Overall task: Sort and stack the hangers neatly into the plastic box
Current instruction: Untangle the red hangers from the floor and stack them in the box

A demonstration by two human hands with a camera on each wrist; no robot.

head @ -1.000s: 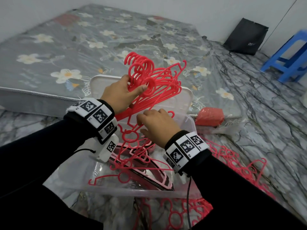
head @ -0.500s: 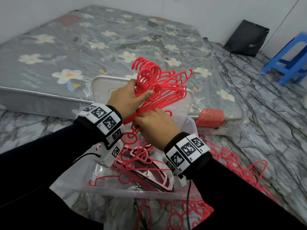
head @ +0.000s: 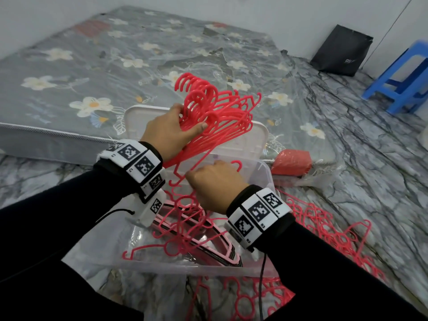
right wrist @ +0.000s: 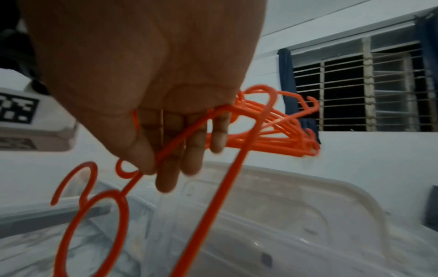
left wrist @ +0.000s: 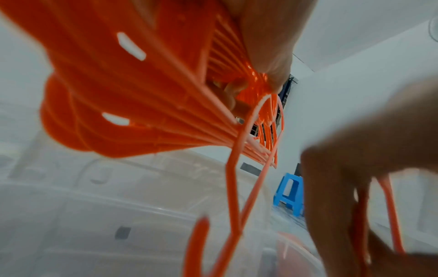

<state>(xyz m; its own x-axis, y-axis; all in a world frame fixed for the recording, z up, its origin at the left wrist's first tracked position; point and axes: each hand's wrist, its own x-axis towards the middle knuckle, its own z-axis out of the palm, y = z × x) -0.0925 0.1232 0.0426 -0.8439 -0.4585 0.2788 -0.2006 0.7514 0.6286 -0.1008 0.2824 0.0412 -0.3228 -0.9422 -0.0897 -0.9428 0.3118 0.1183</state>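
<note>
Marbled grey floor (head: 361, 158) down here, carrying the clear plastic box (head: 185, 269), loose red hangers (head: 328, 230), a flowered mattress (head: 92, 66), a blue stool (head: 403, 72) and a black bag (head: 342, 50).

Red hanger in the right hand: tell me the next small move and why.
Probably lift that single red hanger and nest it onto the bundle of red hangers. The left hand grips the bundle above the plastic box with hooks lined up, and the right hand pinches one loose hanger just below it.
</note>
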